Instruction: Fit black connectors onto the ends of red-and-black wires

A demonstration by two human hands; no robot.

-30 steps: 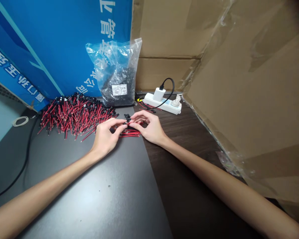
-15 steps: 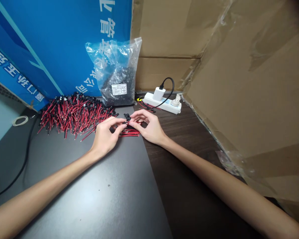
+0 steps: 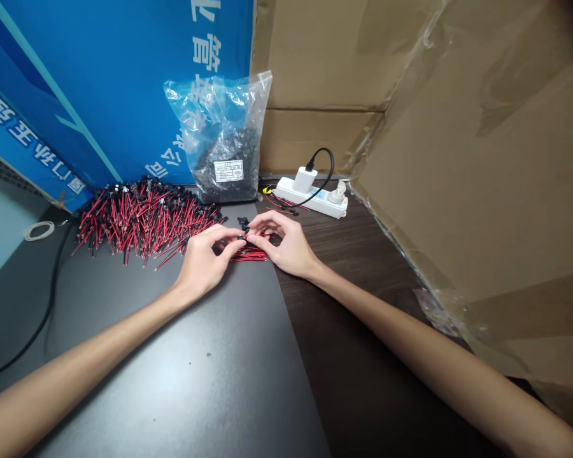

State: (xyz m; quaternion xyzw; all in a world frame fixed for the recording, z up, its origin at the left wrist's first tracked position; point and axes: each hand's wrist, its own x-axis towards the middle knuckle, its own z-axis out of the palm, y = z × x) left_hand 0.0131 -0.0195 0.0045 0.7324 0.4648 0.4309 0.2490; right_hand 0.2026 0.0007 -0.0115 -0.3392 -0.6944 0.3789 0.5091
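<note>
My left hand [image 3: 207,257] pinches with thumb and forefinger at something tiny, mostly covered by the fingertips. Facing it, almost touching, my right hand [image 3: 284,245] has thumb and fingers closed on a red and black wire lead [image 3: 249,236], of which only a short bit shows between the hands. Just behind the fingertips lie small black plastic connectors [image 3: 243,222]. Below the hands, a row of red and black leads [image 3: 251,254] rests on the table, partly hidden by my fingers.
A big heap of red and black leads with black connectors [image 3: 143,219] lies back left. Behind stands a clear bag of black parts [image 3: 226,159]. A white power strip [image 3: 315,198] with a charger sits back right. Cardboard [image 3: 482,159] walls the right side; a black cable [image 3: 52,299] runs left.
Both hands stay nearly in place. The left fingertips have shifted very slightly right, closer to the right hand's fingertips.
</note>
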